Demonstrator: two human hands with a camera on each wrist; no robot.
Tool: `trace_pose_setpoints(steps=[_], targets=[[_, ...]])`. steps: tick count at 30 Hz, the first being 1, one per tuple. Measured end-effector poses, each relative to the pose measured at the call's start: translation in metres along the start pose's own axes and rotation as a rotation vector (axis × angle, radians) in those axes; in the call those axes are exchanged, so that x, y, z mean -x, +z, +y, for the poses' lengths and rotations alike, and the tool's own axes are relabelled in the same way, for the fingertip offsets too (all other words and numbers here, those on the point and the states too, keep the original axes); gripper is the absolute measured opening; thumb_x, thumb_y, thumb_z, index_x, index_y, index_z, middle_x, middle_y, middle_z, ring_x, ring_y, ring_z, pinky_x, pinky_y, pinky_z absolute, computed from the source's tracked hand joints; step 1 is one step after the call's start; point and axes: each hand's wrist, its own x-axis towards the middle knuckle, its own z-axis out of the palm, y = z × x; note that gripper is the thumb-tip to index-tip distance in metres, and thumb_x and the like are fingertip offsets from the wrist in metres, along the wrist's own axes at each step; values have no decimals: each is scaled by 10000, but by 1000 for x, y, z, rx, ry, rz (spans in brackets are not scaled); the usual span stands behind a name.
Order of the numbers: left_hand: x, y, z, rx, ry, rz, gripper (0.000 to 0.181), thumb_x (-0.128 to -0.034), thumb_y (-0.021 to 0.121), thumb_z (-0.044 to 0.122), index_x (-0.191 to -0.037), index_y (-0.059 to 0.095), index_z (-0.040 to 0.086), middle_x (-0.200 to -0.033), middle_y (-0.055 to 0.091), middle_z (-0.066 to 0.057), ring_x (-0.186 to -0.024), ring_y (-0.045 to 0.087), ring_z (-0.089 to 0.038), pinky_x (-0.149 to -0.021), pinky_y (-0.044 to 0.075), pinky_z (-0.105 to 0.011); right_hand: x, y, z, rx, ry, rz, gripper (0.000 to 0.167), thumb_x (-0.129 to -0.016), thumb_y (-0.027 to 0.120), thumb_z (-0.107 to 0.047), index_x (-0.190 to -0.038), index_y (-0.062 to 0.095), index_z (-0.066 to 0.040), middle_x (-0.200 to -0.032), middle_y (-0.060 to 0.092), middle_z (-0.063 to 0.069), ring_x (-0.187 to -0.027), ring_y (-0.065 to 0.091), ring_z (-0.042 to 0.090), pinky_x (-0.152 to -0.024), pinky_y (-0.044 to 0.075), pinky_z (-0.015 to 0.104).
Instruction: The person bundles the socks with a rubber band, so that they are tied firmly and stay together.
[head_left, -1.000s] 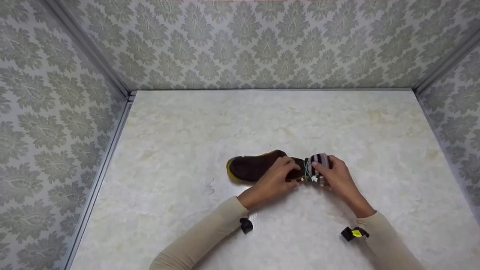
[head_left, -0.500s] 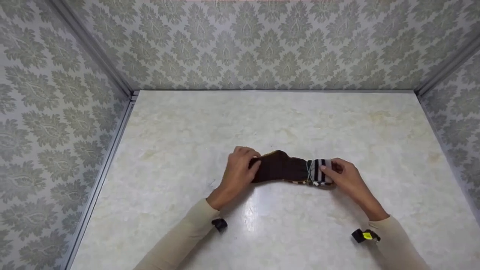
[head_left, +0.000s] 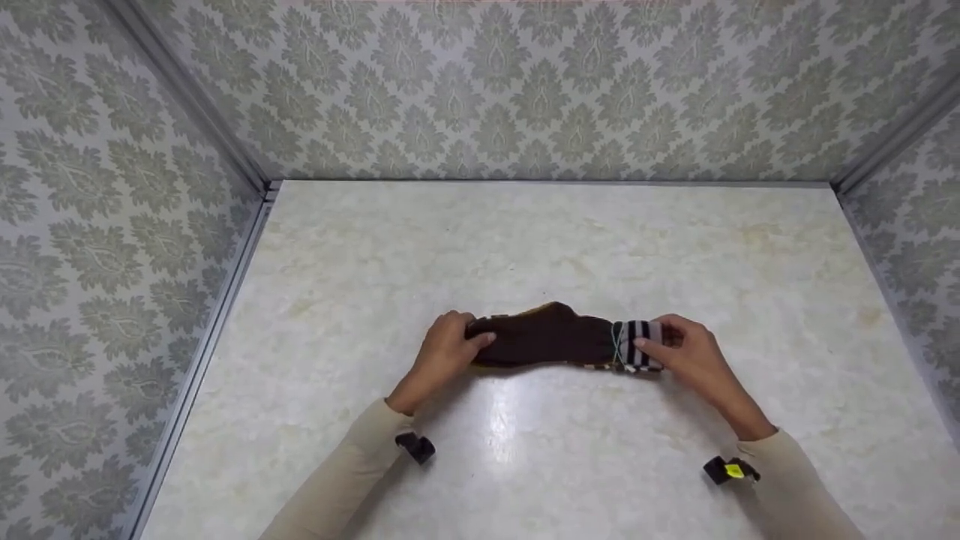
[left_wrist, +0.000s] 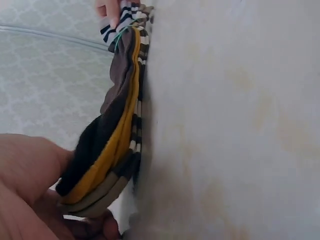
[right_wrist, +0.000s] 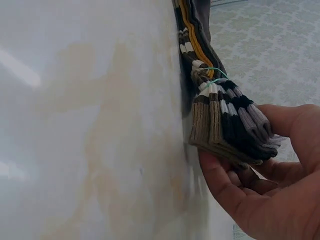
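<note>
A stacked bundle of socks (head_left: 547, 337) lies lengthwise on the table, its top sock dark brown with a grey and black striped cuff. Mustard, olive and striped layers show along its side in the left wrist view. A thin green elastic band (right_wrist: 216, 71) cinches the bundle just below the cuffs. At the toe end, my left hand (head_left: 446, 345) pinches the stack, thumb on top and fingers underneath. My right hand (head_left: 694, 352) grips the cuff end the same way, thumb above and fingers below.
The pale marbled table (head_left: 375, 247) runs back to a patterned wall (head_left: 495, 90). Grey metal rails (head_left: 225, 292) line its left side. A black wrist mount (head_left: 415, 448) sits at the left sleeve, another mount (head_left: 727, 471) with a yellow tag at the right.
My left hand has moved left from the band area along the bundle to its toe end and now holds it there. The right hand stays at the cuffs, slightly farther right.
</note>
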Motion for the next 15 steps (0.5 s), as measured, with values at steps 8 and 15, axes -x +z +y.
trace_pose_setpoints(steps=[8,15], targets=[[-1,-16,12,139,-11,125,154,-1006,797,117,-874,734,68,-807,688,-50,-777,579,-227,-753,451,-378,-2,-4,0,-79,8,51,228,-1026,803,-146,-1159,745,30,-998,704,117,-861,616,169,-734,511,242],[0,-36,7,142,-58,197,298,-997,774,61,-783,572,106,-722,448,-5,-764,468,-242,-756,380,-399,-4,-31,5,-191,68,80,291,-1016,807,-92,-1231,725,86,-1035,715,52,-883,644,107,-731,562,230]])
